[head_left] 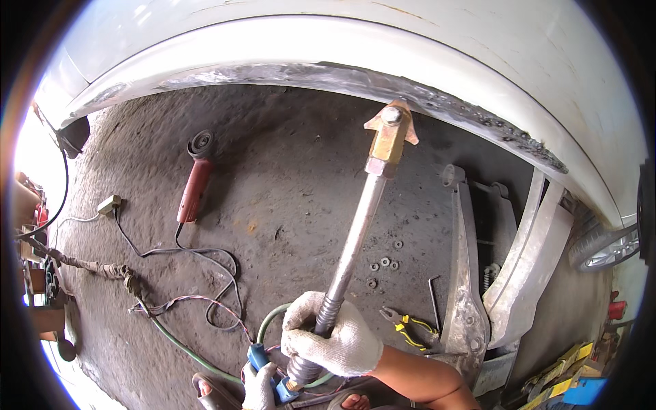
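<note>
A dent-puller welding gun (pixel 357 236) slants up from the lower middle, with a long metal shaft, a brass-coloured head and a pointed copper tip. My right hand (pixel 333 336), in a white knit glove, is closed around the ribbed lower part of the shaft. My left hand (pixel 259 389), also gloved, is closed on the gun's blue handle (pixel 258 357) at the bottom edge; part of that hand is cut off. The copper tip overlaps the lower edge of a white car's sill (pixel 328 75), ground to bare, dark metal; contact cannot be told.
A red angle grinder (pixel 196 191) lies left on the concrete floor, its cord looping nearby. Several washers (pixel 385 262), yellow-handled pliers (pixel 410 326) and a hex key (pixel 434 304) lie right of the gun. A metal jack-like frame (pixel 471 273) stands near the wheel (pixel 608 246). A green hose (pixel 181 348) crosses lower left.
</note>
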`<state>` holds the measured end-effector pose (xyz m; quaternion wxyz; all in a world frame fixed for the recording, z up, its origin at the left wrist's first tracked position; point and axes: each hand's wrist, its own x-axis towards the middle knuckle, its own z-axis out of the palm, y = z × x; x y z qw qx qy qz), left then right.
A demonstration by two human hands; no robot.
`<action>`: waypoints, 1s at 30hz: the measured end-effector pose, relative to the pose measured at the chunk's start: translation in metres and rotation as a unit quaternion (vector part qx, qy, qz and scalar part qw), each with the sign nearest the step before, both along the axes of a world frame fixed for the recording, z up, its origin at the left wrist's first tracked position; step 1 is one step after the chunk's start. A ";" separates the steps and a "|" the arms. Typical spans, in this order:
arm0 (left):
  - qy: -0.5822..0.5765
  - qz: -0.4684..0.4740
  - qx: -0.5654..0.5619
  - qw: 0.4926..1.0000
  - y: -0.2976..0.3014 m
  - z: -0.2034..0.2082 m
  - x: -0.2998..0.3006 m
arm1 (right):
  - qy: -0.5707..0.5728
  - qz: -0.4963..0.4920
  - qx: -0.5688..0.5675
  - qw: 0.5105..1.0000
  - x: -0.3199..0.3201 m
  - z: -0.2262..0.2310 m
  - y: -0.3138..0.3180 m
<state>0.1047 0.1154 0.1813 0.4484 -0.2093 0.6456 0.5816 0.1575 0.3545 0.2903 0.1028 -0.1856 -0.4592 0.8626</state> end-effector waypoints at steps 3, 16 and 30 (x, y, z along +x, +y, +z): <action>0.011 -0.004 -0.017 1.000 -0.002 0.001 -0.001 | 0.003 -0.014 0.011 1.000 -0.002 -0.001 0.000; 0.064 -0.024 -0.054 0.996 0.003 0.020 -0.021 | 0.027 -0.040 -0.020 0.999 -0.013 0.000 -0.006; 0.041 0.010 -0.007 0.999 -0.009 0.009 -0.040 | 0.053 -0.072 -0.061 0.994 -0.036 0.022 0.023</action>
